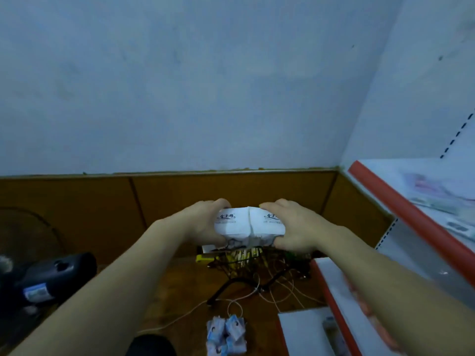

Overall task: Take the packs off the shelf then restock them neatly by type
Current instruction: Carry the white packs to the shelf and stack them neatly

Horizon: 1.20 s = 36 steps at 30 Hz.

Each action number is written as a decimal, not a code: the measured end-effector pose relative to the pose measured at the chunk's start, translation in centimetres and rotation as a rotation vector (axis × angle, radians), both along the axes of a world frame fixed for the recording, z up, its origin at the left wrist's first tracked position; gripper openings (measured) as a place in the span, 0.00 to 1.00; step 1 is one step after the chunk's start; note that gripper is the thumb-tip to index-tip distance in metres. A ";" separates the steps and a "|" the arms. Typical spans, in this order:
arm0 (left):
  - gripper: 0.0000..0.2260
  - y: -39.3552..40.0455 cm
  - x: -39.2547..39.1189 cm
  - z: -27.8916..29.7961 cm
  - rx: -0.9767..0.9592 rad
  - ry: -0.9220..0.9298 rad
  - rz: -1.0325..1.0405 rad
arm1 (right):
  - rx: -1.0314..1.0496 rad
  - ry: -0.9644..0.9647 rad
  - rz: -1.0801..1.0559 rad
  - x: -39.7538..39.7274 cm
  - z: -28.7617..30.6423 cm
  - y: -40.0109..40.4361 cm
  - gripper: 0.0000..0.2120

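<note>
Nearest me, at the bottom edge, a dark rounded shape (151, 345) is cut off by the frame and I cannot tell what it is. Just past it a cluster of small blue-and-white packs (227, 335) lies on the brown floor (180, 291), with thin white cords (244, 299) trailing across the boards beside them. To my right, the red-edged lower shelf (331, 304) is partly covered by my forearm, and what lies on it is too blurred to name.

Further out, my left hand (203, 222) and right hand (295, 227) hold two white tissue packs (249, 226) pressed side by side in the air between them. My left fingers (221, 202) curl over the far top corner of one pack, my right fingers (272, 205) over the other, thumbs hidden underneath. The printed lettering on the packs is too small to read.

Below the packs, a dark wire basket (239, 263) holds pale sticks and something yellow, mostly hidden by my hands. At the left, a dark fan (46, 276) is dim and cut off. On the right, the upper shelf (401, 209) carries blurred flat packs. Beyond are wooden panelling (102, 201) and a pale wall (180, 86).
</note>
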<state>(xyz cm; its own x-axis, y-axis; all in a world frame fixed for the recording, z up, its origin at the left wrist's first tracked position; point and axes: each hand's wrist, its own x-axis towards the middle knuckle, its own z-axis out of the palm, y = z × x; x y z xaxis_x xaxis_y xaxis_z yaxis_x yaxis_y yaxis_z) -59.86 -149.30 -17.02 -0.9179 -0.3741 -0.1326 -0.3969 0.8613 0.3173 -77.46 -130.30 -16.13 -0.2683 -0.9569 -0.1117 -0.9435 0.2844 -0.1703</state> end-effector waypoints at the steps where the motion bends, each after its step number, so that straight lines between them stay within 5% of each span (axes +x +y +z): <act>1: 0.36 0.2 -0.2 1.4 -0.016 0.013 -0.014 | -0.019 0.007 -0.021 -0.1 1.2 0.3 0.42; 18: 0.37 9.6 -5.8 14.4 -0.134 0.213 -0.558 | -0.142 0.216 -0.519 5.6 12.9 15.4 0.42; 36: 0.33 45.6 -3.8 22.4 -0.081 0.412 -1.234 | -0.107 0.400 -1.161 25.5 19.9 50.5 0.36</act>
<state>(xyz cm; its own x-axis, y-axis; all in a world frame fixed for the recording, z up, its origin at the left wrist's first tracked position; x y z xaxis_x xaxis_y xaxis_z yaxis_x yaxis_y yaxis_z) -63.68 -103.65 5.33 -0.6275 0.7462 0.2222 0.7784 0.6081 0.1560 -52.00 -79.81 3.78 -0.9626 -0.1281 0.2386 -0.1323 0.9912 -0.0015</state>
